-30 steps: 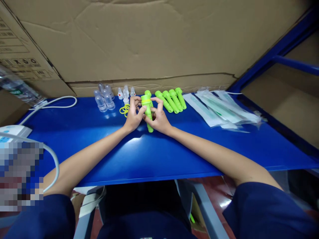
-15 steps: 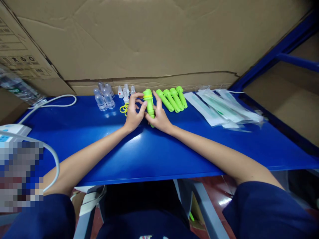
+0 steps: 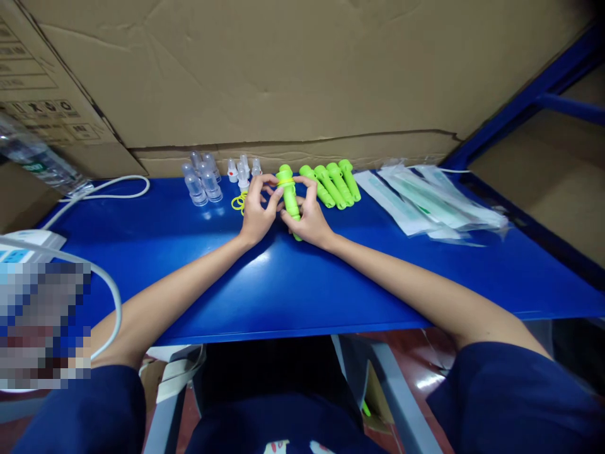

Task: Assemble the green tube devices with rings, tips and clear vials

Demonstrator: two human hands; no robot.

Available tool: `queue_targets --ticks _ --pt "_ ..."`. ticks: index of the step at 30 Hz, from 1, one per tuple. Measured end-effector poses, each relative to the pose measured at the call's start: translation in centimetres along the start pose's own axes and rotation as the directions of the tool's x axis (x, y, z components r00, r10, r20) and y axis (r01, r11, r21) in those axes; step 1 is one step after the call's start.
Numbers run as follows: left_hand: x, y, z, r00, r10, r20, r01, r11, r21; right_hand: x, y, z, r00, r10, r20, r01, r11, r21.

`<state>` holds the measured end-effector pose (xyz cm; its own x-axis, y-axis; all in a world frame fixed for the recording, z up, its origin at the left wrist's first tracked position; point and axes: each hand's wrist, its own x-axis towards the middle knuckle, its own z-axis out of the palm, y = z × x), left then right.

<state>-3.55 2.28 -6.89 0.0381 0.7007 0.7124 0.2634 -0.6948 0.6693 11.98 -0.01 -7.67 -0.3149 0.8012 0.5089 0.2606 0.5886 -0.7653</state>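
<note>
Both hands meet on one bright green plastic tube [image 3: 289, 195] held nearly upright over the blue table [image 3: 302, 277]. A thin yellow ring sits round the tube near its top. My left hand [image 3: 258, 211] pinches at that ring with thumb and fingertips. My right hand [image 3: 307, 214] wraps the tube's lower half, its fingertips curled at the ring. A few loose yellow rings [image 3: 238, 202] lie just left of my left hand. Several more green tubes [image 3: 333, 183] lie side by side right behind my right hand.
Clear plastic caps [image 3: 202, 180] and small white pieces [image 3: 242, 170] stand at the table's back. Sealed clear pouches [image 3: 425, 205] lie at the right. A white cable [image 3: 101, 189] and a plastic bottle [image 3: 38, 165] are at the left. Cardboard boxes [image 3: 283, 75] wall the back.
The green tube has been turned more upright and held a little further back. My fingers have shifted along the yellow ring near its top; both hands keep their hold.
</note>
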Motion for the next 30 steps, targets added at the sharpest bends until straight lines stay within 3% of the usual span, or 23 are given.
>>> queue_targets --ticks 3,14,23,30 --pt "0.1 -0.1 0.0 1.0 -0.013 -0.016 0.013 1.0 -0.021 0.0 -0.2 0.1 0.997 0.009 -0.082 -0.008 1.0 0.02" --pt "0.2 -0.6 0.1 1.0 -0.02 -0.021 0.019 0.998 -0.054 -0.2 -0.2 0.0 0.996 0.011 -0.087 -0.014 0.999 -0.038" --pt "0.1 -2.2 0.7 0.994 -0.051 -0.092 0.041 0.993 -0.108 -0.2 -0.4 -0.6 0.998 0.049 0.044 -0.049 0.999 0.004" --pt "0.1 -2.9 0.9 0.992 -0.085 -0.095 0.074 0.991 -0.107 0.0 -0.4 0.1 0.974 -0.119 0.195 0.123 0.992 -0.01"
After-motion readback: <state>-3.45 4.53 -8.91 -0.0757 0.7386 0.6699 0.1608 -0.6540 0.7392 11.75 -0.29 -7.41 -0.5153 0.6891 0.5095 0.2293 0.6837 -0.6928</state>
